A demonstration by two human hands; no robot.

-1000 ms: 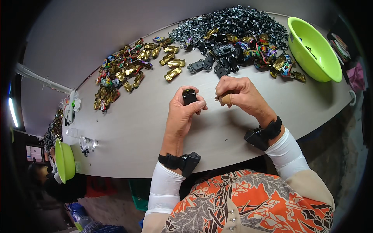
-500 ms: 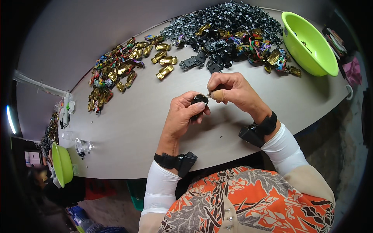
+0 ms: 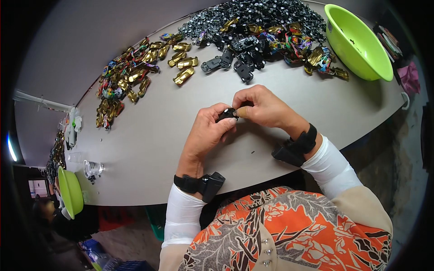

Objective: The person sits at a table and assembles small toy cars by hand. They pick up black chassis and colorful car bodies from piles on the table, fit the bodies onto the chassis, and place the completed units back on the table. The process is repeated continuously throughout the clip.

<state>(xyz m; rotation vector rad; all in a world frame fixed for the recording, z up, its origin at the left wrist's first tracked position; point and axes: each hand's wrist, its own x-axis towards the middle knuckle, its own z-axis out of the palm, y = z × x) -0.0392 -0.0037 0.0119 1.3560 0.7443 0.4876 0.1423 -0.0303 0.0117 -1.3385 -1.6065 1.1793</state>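
Note:
My left hand (image 3: 209, 128) is closed around a small black toy car part (image 3: 227, 115), thumb on its near side. A pale round spot, perhaps a wheel, shows on the part. My right hand (image 3: 260, 108) is closed in a pinch at the part's right end, its fingertips touching or almost touching it. Something small sits between those fingertips, too hidden to name; a tan covering wraps one finger. Beyond my hands lie dark grey toy car bases (image 3: 244, 70) and several gold toy car bodies (image 3: 184, 75).
Gold and multicoloured car bodies (image 3: 135, 72) are heaped at the left. Small wheel parts (image 3: 253, 18) form a large pile at the back. A green basin (image 3: 384, 67) stands far right, another green basin (image 3: 71, 192) at the left edge. A clear cup (image 3: 92, 169) is nearer the left.
My right hand has come in against the black toy car part. The part has turned in my left hand, so its pale round spot now shows. The view has shifted slightly.

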